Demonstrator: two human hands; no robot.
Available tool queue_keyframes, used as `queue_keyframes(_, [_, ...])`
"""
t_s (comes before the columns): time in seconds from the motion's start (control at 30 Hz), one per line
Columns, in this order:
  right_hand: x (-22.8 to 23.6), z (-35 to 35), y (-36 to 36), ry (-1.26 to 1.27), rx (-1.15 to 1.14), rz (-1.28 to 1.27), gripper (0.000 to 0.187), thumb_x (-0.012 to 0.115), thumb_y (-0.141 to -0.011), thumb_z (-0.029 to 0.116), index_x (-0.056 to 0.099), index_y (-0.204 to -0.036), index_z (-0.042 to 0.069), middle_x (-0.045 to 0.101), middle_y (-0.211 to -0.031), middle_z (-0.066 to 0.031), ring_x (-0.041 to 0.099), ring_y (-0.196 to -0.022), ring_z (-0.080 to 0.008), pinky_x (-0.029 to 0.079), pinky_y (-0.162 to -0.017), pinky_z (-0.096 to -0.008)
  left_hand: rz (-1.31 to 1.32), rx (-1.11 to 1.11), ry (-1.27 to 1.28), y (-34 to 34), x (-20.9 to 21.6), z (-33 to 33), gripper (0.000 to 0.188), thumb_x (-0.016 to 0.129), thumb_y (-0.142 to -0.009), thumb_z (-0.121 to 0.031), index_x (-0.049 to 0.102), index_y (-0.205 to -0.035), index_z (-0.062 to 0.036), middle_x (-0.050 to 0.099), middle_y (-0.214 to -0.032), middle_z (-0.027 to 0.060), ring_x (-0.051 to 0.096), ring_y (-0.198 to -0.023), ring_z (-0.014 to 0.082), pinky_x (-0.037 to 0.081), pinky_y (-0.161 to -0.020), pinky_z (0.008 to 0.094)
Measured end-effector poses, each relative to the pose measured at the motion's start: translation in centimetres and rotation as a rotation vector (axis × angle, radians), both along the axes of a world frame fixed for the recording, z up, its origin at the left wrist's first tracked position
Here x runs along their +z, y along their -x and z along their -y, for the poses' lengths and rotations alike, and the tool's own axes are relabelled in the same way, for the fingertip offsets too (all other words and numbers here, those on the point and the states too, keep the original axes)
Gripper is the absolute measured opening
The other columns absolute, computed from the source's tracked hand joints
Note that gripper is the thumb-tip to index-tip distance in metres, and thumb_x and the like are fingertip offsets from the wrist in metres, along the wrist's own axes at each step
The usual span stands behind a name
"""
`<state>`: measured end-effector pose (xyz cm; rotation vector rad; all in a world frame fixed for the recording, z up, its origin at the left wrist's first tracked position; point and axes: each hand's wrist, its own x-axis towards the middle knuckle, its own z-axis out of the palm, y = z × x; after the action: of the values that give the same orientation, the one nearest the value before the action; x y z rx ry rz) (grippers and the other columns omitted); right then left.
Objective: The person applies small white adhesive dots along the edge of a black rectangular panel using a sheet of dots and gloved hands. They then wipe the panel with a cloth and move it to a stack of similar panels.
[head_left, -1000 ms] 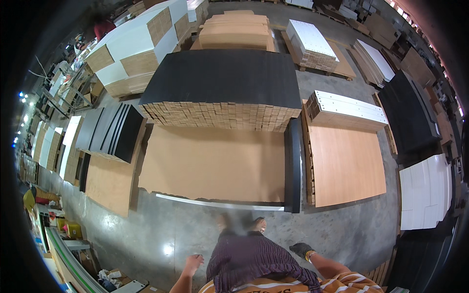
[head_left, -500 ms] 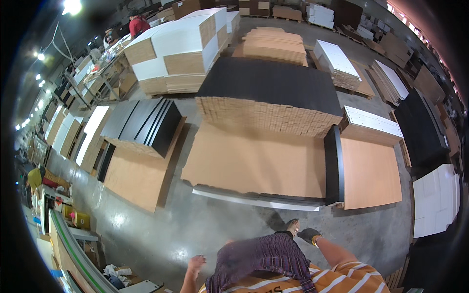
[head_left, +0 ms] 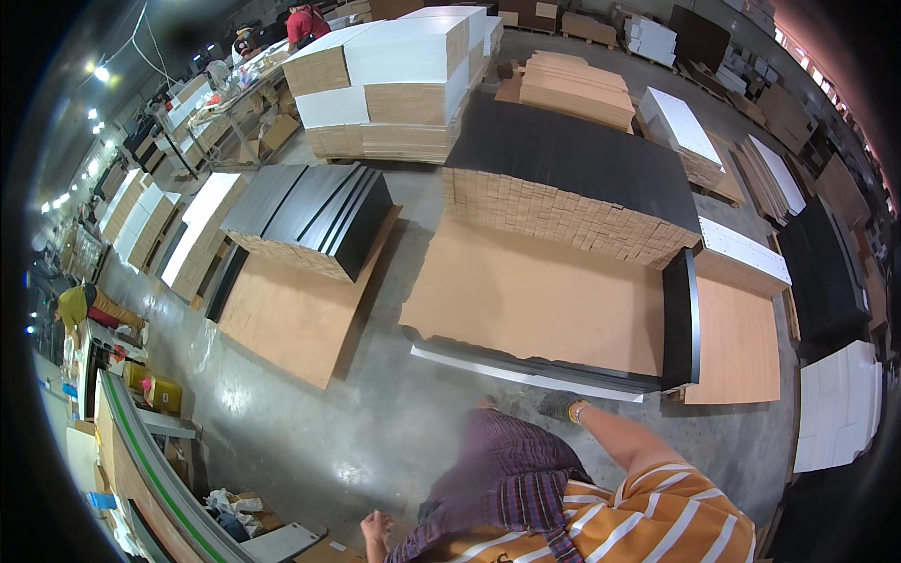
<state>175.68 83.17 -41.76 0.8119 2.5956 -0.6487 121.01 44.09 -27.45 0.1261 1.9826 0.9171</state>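
Note:
My left hand [head_left: 377,526] hangs low beside my body, above the floor, with its fingers loosely apart and nothing visible in them. My right arm reaches forward. The right hand [head_left: 560,405] wears a dark glove, with a yellowish band at the wrist; its fingers are too dark to make out. It is nearest to the white strip [head_left: 526,373] along the front edge of a brown sheet [head_left: 535,291]. On that sheet stands a long stack of black-topped boards [head_left: 572,169], and a black panel [head_left: 680,319] stands upright at its right end. I wear a dark checked apron [head_left: 511,469].
Black boards [head_left: 310,211] are stacked on another brown sheet [head_left: 282,319] at left. Behind stands a tall white-and-brown stack [head_left: 394,84]. A workbench with a green stripe [head_left: 155,469] runs at lower left. A person in green [head_left: 73,305] bends at far left; others work at the back.
The view has swung, shifting the stacks rightward and my body turning with it. My right arm now stretches farther forward and left, toward the white strip. My left hand sits lower in view.

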Motion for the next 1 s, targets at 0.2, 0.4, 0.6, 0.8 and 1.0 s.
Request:
queue_keyframes(0.2, [5.2, -3.3, 7.7, 0.365, -0.339, 0.165, 0.054, 0.051, -0.096, 0.049, 0.067, -0.13, 0.01, 0.061, -0.14, -0.0184, 0.057, -0.131, -0.0337, 0.045, -0.106, -0.0453, 0.087, -0.097, 0.052, -1.1, 0.5, -4.7, 0.056, 0.048, -0.105, -0.05, 0.064, -0.117, 0.0025, 0.074, -0.098, 0.0136, 0.071, -0.077, 0.0198, 0.049, -0.056, 0.029])
queue_keyframes(0.4, [14.1, -7.8, 17.5, 0.314, -0.451, 0.169, 0.053, 0.048, -0.098, 0.052, 0.073, -0.116, 0.009, 0.07, -0.121, -0.0165, 0.064, -0.115, -0.0378, 0.047, -0.101, -0.0476, 0.146, 0.114, 0.06, 7.1, -0.9, -10.0, 0.072, 0.042, -0.102, -0.064, 0.057, -0.133, -0.0001, 0.071, -0.115, 0.0145, 0.07, -0.095, 0.025, 0.047, -0.061, 0.034])
queue_keyframes(0.6, [10.8, -14.3, 22.7, 0.306, -0.487, 0.095, 0.053, 0.048, -0.098, 0.051, 0.074, -0.113, 0.008, 0.072, -0.119, -0.0169, 0.065, -0.114, -0.0372, 0.048, -0.101, -0.0477, 0.049, -0.025, 0.179, 16.4, 2.8, -22.0, 0.081, 0.035, -0.1, -0.07, 0.045, -0.149, -0.0062, 0.063, -0.136, 0.0142, 0.059, -0.123, 0.0282, 0.04, -0.095, 0.0528])
queue_keyframes(0.8, [11.7, -18.9, 23.6, 0.306, -0.698, -0.025, 0.05, 0.048, -0.098, 0.049, 0.073, -0.113, 0.008, 0.072, -0.117, -0.0174, 0.066, -0.112, -0.0375, 0.048, -0.101, -0.0481, 0.083, -0.192, 0.028, 22.5, 5.0, -41.8, 0.086, 0.027, -0.1, -0.072, 0.018, -0.164, -0.0142, 0.027, -0.168, 0.0083, 0.025, -0.154, 0.0237, 0.012, -0.121, 0.0528])
queue_keyframes(1.0, [13.0, -18.9, 22.4, 0.176, -0.914, -0.103, 0.034, 0.046, -0.1, 0.027, 0.071, -0.118, 0.011, 0.072, -0.114, -0.0181, 0.068, -0.108, -0.0364, 0.053, -0.094, -0.0473, 0.13, -0.513, -0.149, 24.8, 2.1, -64.3, 0.092, 0.026, -0.097, -0.078, 0.01, -0.165, -0.0171, 0.013, -0.172, 0.0049, 0.01, -0.158, 0.0224, 0.0, -0.122, 0.0604])
